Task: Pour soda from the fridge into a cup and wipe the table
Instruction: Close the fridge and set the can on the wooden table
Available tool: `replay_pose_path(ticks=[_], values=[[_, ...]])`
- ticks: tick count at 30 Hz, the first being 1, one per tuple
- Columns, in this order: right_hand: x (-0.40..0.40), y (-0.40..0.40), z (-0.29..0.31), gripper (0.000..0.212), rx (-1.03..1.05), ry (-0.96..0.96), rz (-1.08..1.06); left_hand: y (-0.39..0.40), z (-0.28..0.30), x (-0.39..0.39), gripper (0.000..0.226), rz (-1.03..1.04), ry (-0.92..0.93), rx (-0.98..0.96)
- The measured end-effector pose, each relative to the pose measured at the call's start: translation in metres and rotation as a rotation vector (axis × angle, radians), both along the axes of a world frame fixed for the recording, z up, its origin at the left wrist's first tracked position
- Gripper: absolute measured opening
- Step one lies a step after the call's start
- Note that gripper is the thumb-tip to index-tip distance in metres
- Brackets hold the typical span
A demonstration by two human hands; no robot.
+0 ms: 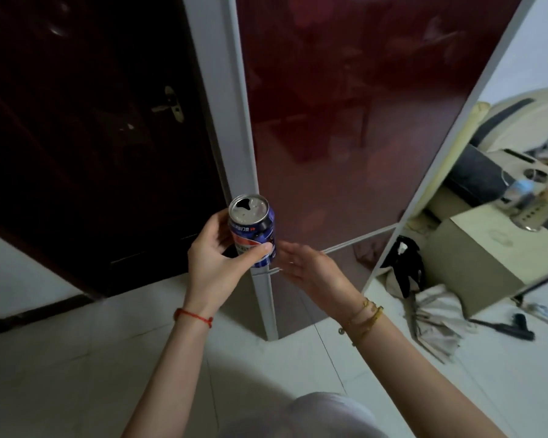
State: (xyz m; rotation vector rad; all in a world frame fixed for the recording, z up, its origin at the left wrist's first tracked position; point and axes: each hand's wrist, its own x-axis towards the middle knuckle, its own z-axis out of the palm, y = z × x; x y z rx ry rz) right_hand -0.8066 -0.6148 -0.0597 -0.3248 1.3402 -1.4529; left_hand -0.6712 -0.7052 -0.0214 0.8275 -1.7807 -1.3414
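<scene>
My left hand (215, 257) grips a blue soda can (254, 230) upright in front of me, thumb across its front. The can's top is open, with a dark hole in the silver lid. A tall fridge (345, 121) with a dark red glossy door and grey frame stands right behind the can, its door closed. With fingers straight, my right hand (307, 267) reaches toward the lower edge of the red fridge door, just right of the can, holding nothing. No cup or cloth is in view.
A dark wooden door (92, 137) with a metal handle stands left of the fridge. At right are a beige box (475, 257), a low table edge with a bottle (519, 192), a folded umbrella (437, 320) and a black bag on the white tiled floor.
</scene>
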Motion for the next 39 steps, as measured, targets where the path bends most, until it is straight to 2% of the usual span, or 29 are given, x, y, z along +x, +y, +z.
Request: replay_pose_path(ticks=[4, 19, 29, 39], values=[[0.02, 0.031, -0.002, 0.036, 0.001, -0.232, -0.101, 0.008, -0.015, -0.002, 0.066, -0.138, -0.045, 0.008], [0.068, 0.171, -0.033, 0.044, -0.12, -0.526, -0.66, 0.104, -0.051, -0.029, 0.067, -0.685, -0.143, -0.022], [0.114, 0.307, -0.045, 0.043, -0.268, -0.572, -1.038, 0.235, -0.067, -0.05, 0.07, -1.11, -0.178, -0.071], [0.178, 0.495, -0.047, 0.041, -0.324, -0.519, -1.384, 0.434, -0.075, -0.037, 0.067, -1.422, -0.21, 0.013]])
